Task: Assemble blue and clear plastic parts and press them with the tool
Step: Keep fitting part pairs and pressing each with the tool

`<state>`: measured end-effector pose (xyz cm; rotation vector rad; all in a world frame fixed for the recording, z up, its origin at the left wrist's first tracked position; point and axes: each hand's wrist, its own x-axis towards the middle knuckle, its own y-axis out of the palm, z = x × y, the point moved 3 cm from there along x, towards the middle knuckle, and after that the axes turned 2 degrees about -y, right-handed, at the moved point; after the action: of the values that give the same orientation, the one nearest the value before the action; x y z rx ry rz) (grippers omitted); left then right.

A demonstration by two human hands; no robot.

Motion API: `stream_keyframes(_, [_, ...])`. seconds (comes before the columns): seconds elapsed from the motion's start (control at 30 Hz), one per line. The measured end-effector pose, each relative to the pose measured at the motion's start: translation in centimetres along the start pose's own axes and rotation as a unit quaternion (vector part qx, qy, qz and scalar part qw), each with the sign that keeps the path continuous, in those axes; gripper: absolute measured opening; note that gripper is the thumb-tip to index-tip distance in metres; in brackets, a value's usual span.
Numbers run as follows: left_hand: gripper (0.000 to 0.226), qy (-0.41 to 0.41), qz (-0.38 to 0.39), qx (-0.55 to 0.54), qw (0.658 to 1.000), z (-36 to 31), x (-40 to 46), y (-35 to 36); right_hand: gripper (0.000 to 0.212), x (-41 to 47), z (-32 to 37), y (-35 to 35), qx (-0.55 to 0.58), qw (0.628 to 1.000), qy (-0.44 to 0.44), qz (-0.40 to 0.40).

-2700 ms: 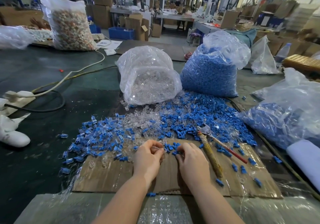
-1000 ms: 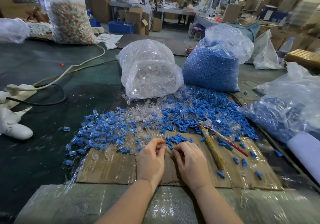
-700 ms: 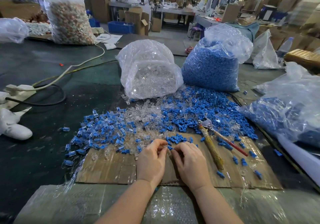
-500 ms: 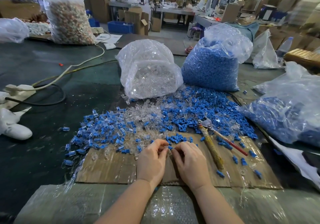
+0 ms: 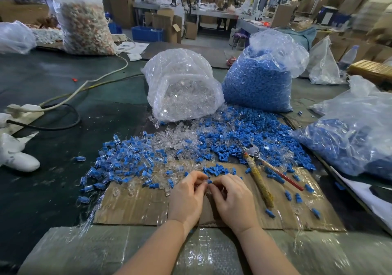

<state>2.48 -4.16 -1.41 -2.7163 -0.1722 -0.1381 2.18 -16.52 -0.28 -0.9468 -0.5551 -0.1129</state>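
My left hand (image 5: 187, 198) and my right hand (image 5: 233, 198) meet fingertip to fingertip over a cardboard sheet (image 5: 135, 206). Between the fingertips sits a small blue plastic part (image 5: 209, 181); both hands pinch at it, and any clear part there is hidden by my fingers. A pliers-like pressing tool (image 5: 257, 175) with one tape-wrapped handle and one red handle lies on the cardboard, right of my right hand. Loose blue parts (image 5: 244, 134) and clear parts (image 5: 178, 136) are heaped beyond my hands. Joined blue-and-clear pieces (image 5: 127, 162) pile to the left.
A bag of clear parts (image 5: 182, 88) and a bag of blue parts (image 5: 261, 79) stand behind the heaps. Another bag with blue pieces (image 5: 352, 139) lies at the right. Cables (image 5: 63, 100) and a white glove (image 5: 17, 158) lie on the dark table at left.
My hands moved closer together until the fingertips met around the small part. The white sheet at the right edge slid lower and flatter.
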Motion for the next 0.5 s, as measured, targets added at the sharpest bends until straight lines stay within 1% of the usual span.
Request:
stream_keyframes(0.1, [0.031,-0.009,-0.004,-0.036,0.999,-0.11,-0.04,-0.14,0.013,-0.07,0.12,-0.15,0.002,1.0,-0.011,-0.004])
stream_keyframes(0.2, [0.036,-0.005,-0.001,-0.031,1.0,-0.16,-0.1,-0.22,0.011,-0.03,0.16,-0.08,-0.003,1.0,-0.016,-0.006])
stream_keyframes(0.33, [0.036,-0.008,0.001,-0.037,0.999,-0.19,-0.07,-0.25,0.01,0.0,0.11,0.04,-0.002,1.0,-0.014,-0.011])
stream_keyframes(0.5, [0.033,-0.007,0.0,-0.039,0.999,-0.32,-0.01,-0.24,0.023,-0.08,0.07,0.01,0.016,0.999,-0.028,-0.006])
